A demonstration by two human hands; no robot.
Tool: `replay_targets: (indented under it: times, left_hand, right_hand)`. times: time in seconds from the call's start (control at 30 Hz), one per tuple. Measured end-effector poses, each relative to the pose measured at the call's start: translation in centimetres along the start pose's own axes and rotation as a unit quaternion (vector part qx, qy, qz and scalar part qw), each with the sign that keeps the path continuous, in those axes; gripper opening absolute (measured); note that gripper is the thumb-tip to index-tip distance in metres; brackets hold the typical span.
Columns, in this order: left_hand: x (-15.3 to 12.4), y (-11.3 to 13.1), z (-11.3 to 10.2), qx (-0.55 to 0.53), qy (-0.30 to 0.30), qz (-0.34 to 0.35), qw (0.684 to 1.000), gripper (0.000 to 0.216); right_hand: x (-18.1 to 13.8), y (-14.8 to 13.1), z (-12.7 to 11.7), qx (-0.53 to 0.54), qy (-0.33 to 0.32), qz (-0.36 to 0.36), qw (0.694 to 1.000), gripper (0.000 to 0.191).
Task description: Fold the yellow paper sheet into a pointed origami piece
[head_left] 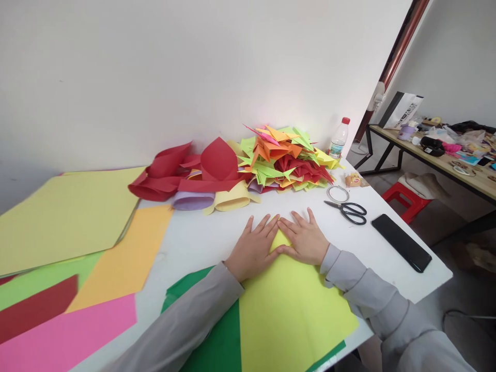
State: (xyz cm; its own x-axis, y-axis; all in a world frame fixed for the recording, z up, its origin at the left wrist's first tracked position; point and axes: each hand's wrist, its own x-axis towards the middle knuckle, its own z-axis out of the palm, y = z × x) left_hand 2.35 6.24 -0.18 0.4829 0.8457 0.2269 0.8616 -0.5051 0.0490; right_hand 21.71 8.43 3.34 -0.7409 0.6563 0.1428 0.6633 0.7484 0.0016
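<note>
A sheet of yellow-green paper [294,315] lies in front of me, with its far end narrowing to a point under my hands. My left hand [251,248] rests flat on its left edge near that point, fingers stretched out. Flat on the right edge lies my right hand [304,237], fingers spread, its fingertips meeting those of the left. Both thumbs come together over the paper. Beneath the sheet is a larger green sheet [220,336], partly covered by my left sleeve. Whether the yellow-green sheet is folded under my palms is hidden.
Black-handled scissors [351,211], a tape ring [338,194], a phone [401,243] and a bottle [339,138] are on the right. Folded paper shapes [282,160] and red paper rolls [163,173] pile against the wall. Coloured sheets [70,217] spread on the left.
</note>
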Motion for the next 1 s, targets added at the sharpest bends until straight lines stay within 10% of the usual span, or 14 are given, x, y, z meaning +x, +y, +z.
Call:
replay_targets:
  times: [0.77, 1.0]
  left_hand:
    - [0.3, 0.3, -0.3, 0.007, -0.018, -0.019, 1.0, 0.065]
    - [0.4, 0.4, -0.6, 0.001, -0.017, -0.016, 1.0, 0.063]
  right_hand:
    - [-8.8, 3.1, -0.5, -0.034, 0.0, 0.088, 0.996, 0.055]
    - [-6.9, 2.4, -1.7, -0.019, 0.011, 0.102, 0.995, 0.049]
